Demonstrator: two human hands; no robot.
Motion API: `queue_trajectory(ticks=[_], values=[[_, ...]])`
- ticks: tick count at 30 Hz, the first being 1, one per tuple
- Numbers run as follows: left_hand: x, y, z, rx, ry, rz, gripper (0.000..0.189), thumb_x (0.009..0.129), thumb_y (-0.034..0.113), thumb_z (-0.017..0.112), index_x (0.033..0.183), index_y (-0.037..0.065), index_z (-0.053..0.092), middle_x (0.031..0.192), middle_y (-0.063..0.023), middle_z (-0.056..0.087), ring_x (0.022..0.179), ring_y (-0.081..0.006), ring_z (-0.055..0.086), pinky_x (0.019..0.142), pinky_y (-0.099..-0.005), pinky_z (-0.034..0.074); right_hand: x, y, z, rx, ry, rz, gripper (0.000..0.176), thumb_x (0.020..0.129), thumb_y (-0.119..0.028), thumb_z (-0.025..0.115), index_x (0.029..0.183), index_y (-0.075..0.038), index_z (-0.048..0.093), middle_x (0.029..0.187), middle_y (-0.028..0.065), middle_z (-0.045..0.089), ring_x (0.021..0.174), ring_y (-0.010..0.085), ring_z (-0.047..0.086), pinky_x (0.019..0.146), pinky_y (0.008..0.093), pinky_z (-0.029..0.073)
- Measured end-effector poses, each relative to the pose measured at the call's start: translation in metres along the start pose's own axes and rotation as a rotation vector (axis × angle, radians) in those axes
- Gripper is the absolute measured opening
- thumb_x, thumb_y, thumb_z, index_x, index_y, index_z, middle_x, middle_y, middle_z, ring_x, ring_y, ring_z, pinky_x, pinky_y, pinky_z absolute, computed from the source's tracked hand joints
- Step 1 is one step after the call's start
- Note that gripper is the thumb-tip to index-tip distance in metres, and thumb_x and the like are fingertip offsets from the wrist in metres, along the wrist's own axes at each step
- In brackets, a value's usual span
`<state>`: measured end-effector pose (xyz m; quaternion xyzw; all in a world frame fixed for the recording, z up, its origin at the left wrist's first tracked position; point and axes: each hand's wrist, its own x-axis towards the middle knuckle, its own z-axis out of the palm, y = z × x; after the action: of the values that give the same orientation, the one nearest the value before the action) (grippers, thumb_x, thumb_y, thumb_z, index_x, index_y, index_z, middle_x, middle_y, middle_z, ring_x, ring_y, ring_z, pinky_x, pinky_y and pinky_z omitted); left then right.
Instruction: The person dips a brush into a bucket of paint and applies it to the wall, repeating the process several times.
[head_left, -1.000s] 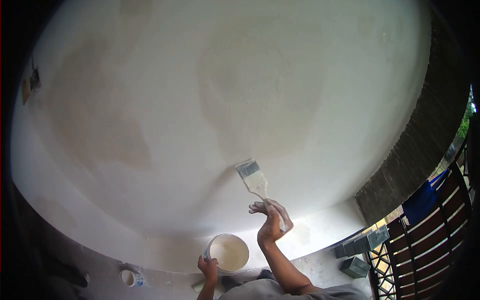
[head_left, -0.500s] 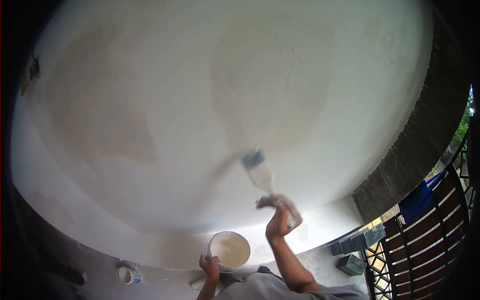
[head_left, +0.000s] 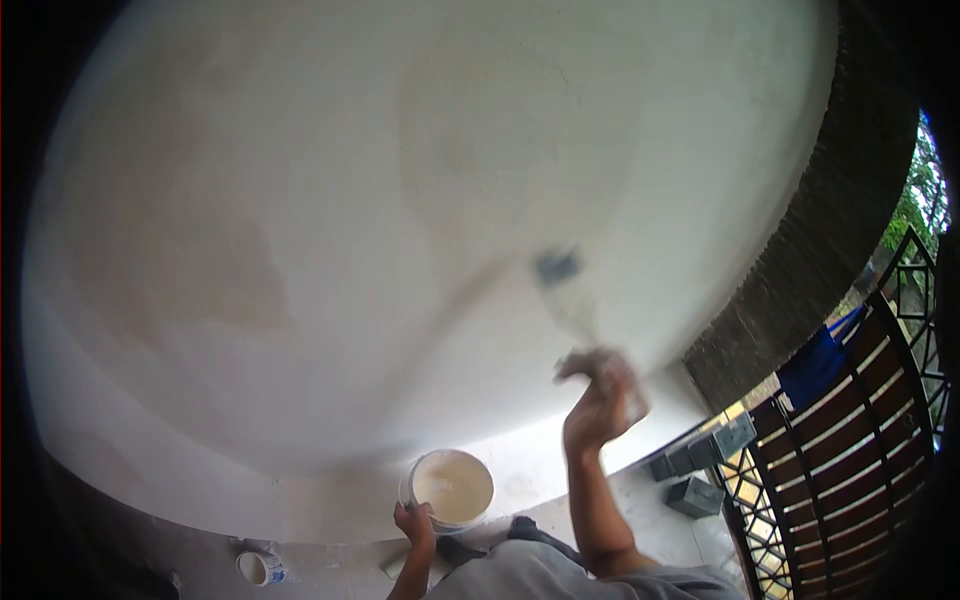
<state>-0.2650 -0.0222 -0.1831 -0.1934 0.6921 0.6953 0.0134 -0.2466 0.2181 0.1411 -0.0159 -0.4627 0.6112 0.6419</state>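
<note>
My right hand (head_left: 603, 395) is raised in front of the pale wall (head_left: 340, 200), its fingers closed around the handle of a wide flat paintbrush (head_left: 560, 268). Motion blurs both the hand and the brush; the brush's broad dark end points up, and its shadow falls on the wall to the left. Lower down, my left hand (head_left: 415, 520) grips the near left side of a white bucket (head_left: 407, 487), thumb at the rim. Cream-coloured liquid (head_left: 452, 488) shows inside the bucket, which is held near the foot of the wall.
Darker patches mark the wall. A small white tub (head_left: 252, 568) stands on the floor at the lower left. Several grey boxes (head_left: 695, 497) are at the right, beside a slatted brown gate (head_left: 840, 450) with a blue cloth (head_left: 812, 370) over it. A rough dark strip (head_left: 770, 270) borders the wall.
My right hand and the paintbrush have moved up and to the right across the view. My left hand still holds the bucket; the whole view has shifted slightly.
</note>
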Motion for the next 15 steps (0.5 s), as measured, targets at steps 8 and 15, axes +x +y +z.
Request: queue_trajectory(ticks=[8, 15], values=[[0.013, -0.005, -0.011, 0.112, -0.125, -0.015, 0.035, 0.052, 0.000, 0.060, 0.086, -0.007, 0.054, 0.078, -0.0132, 0.060, 0.069, -0.0269, 0.058, 0.067, -0.0350, 0.048, 0.038, 0.035, 0.014, -0.187, -0.062, -0.195, 0.024, 0.091, -0.010, 0.053, 0.097, 0.013, 0.061, 0.076, 0.0224, 0.067, 0.063, 0.0285, 0.067, 0.057, 0.0362, 0.056], [0.024, -0.017, -0.014, 0.083, -0.149, -0.011, 0.035, 0.053, -0.002, 0.059, 0.088, -0.008, 0.055, 0.082, -0.0139, 0.062, 0.074, -0.0271, 0.061, 0.072, -0.0349, 0.049, 0.012, 0.009, -0.001, -0.223, 0.116, 0.090, 0.032, 0.092, -0.016, 0.048, 0.089, 0.012, 0.062, 0.073, 0.0238, 0.066, 0.058, 0.0299, 0.067, 0.054, 0.0376, 0.057]])
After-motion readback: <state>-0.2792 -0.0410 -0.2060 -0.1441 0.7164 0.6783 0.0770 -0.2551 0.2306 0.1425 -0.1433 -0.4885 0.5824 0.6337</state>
